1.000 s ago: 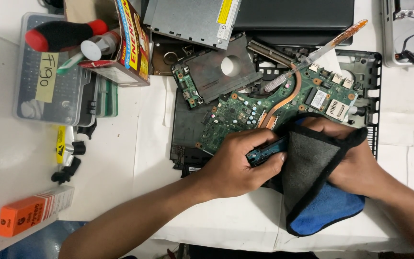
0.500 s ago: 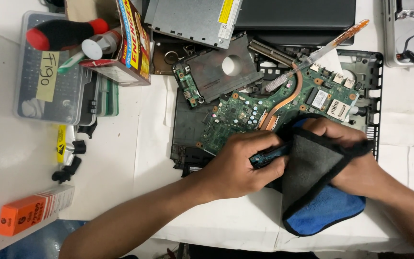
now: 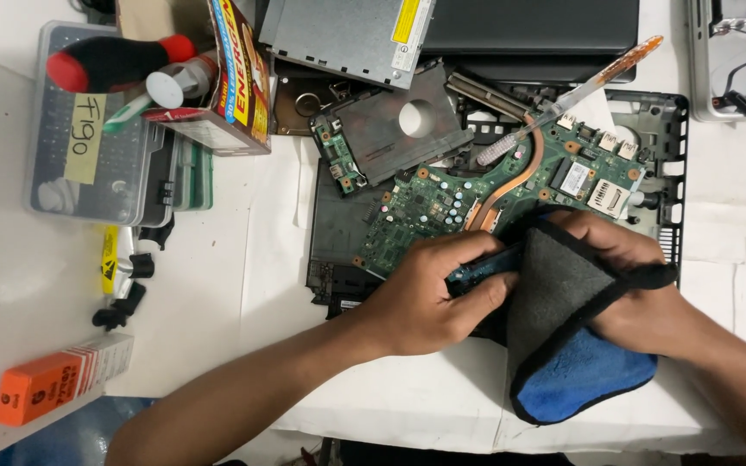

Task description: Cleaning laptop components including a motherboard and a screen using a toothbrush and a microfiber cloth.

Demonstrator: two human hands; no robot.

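Observation:
My left hand (image 3: 429,293) grips a small blue circuit module (image 3: 481,269) low over the open black laptop base (image 3: 338,233). My right hand (image 3: 636,289) presses a grey and blue cloth (image 3: 563,345) against that module, with the cloth draped over the fingers. Just beyond both hands lies the green motherboard (image 3: 442,203) with its copper heat pipe (image 3: 511,177). A clear syringe with an orange plunger (image 3: 563,95) rests across the board's far end.
A metal drive caddy (image 3: 403,121) and a silver optical drive (image 3: 347,34) lie behind the board. At the left stand a clear parts box (image 3: 88,164), a red-handled screwdriver (image 3: 114,60), a cardboard box (image 3: 235,82) and an orange packet (image 3: 53,384). Another device (image 3: 736,60) sits far right.
My right hand with the cloth has shifted slightly left and up along the module. My left hand keeps its grip in nearly the same spot.

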